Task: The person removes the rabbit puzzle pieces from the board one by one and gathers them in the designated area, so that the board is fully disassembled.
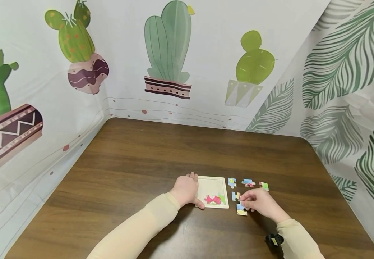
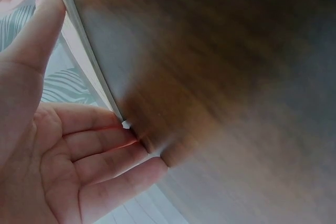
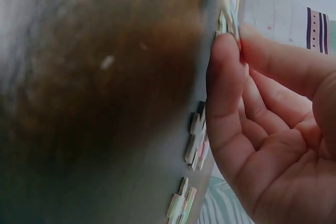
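My left hand (image 1: 187, 190) rests along the left side of a pale wooden puzzle tray (image 1: 226, 190). Its fingers lie nearly straight against the tray's edge, and the thumb touches the near-left corner. Inside the tray, joined pieces with pink flowers (image 1: 214, 199) fill part of the near side. To the tray's right, my right hand (image 1: 262, 203) pinches a jigsaw piece (image 3: 233, 11) between thumb and index finger. Two blue-and-yellow pieces, one farther (image 1: 234, 196) and one nearer (image 1: 241, 210), show by its fingertips; which one is pinched is hard to tell in the head view.
Behind the right hand lie three more pieces: one with a yellow flower (image 1: 231, 181), a blue-and-pink one (image 1: 248, 182) and a green one (image 1: 264, 186). The brown wooden table (image 1: 135, 154) reaches back to a cactus-printed cloth (image 1: 125, 72).
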Demonstrator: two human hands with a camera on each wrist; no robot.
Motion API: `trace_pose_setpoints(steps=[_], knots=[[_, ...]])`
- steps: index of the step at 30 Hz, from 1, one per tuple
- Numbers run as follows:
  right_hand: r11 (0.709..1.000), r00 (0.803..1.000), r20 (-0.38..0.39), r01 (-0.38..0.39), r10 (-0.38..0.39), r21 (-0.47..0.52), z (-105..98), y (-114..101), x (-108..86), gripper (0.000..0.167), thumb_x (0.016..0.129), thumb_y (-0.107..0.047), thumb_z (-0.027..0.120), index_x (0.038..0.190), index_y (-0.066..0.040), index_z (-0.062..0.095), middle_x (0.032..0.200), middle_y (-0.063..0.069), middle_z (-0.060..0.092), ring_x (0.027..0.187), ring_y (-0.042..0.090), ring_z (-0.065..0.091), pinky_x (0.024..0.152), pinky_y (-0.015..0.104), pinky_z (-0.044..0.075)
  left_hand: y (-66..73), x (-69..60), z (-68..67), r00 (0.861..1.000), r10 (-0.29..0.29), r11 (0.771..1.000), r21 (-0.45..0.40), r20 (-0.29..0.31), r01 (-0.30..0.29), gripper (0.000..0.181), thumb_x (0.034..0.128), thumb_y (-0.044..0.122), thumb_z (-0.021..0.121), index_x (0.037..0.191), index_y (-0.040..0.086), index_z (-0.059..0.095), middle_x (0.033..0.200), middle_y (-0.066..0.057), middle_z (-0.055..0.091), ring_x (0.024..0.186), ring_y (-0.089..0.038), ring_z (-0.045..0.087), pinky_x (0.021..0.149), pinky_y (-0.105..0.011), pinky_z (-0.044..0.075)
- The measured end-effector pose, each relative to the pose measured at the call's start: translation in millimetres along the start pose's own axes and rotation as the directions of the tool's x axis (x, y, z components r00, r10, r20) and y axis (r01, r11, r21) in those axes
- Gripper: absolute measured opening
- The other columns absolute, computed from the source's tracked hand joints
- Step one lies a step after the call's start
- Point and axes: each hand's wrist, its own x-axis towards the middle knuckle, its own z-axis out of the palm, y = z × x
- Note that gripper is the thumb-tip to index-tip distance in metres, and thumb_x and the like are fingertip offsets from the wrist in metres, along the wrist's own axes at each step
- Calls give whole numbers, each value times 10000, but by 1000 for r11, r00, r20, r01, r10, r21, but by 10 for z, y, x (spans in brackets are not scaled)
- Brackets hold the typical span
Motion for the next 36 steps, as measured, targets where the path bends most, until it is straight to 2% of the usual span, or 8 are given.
trace_pose_setpoints(steps=[8,12,20,25,31,36], knots=[[988,996,-76,-58,47,-141,47,-23,29,35,803,-67,716,836,-68,705,744,-23,636,648,78,552,581,242,467,-5,9,15,1000,7,1000,2,-1,-7,1204,539,851,589,1387,6,465,1382,-96,522,1258,-186,508,857,-282,504],[977,994,-105,-58,37,-203,51,-47,43,46,790,-68,725,809,-106,706,749,-54,626,690,77,541,626,247,461,-11,2,-6,1000,2,1000,10,-2,-2,1199,547,853,585,1391,10,462,1384,-94,520,1257,-184,508,840,-284,510],[978,996,-90,-22,3,-209,63,-54,24,66,781,-76,737,785,-110,680,719,-70,600,656,30,521,615,232,448,-15,-13,-19,1000,8,1000,-1,-23,-8,1191,539,847,601,1375,8,482,1367,-97,536,1243,-180,521,825,-277,513],[977,992,-126,-23,-4,-210,73,-77,59,96,785,-109,754,783,-140,663,707,-78,582,642,40,512,604,231,445,-19,-25,-15,999,11,1000,1,-38,-11,1185,533,846,606,1362,7,499,1352,-94,551,1229,-177,534,801,-275,519],[974,987,-158,1,-37,-225,128,-184,149,89,795,-121,750,790,-143,664,692,-81,575,617,40,498,569,224,434,-17,-30,-20,1000,9,1000,2,-29,-8,1190,536,849,598,1370,7,490,1359,-96,545,1232,-179,531,809,-277,518],[975,987,-142,42,-75,-219,243,-295,232,69,806,-130,741,809,-144,673,675,-94,575,604,28,496,565,222,430,-16,-29,-12,999,8,1000,0,-35,-8,1191,533,850,600,1366,5,494,1353,-97,549,1229,-178,533,808,-277,518]])
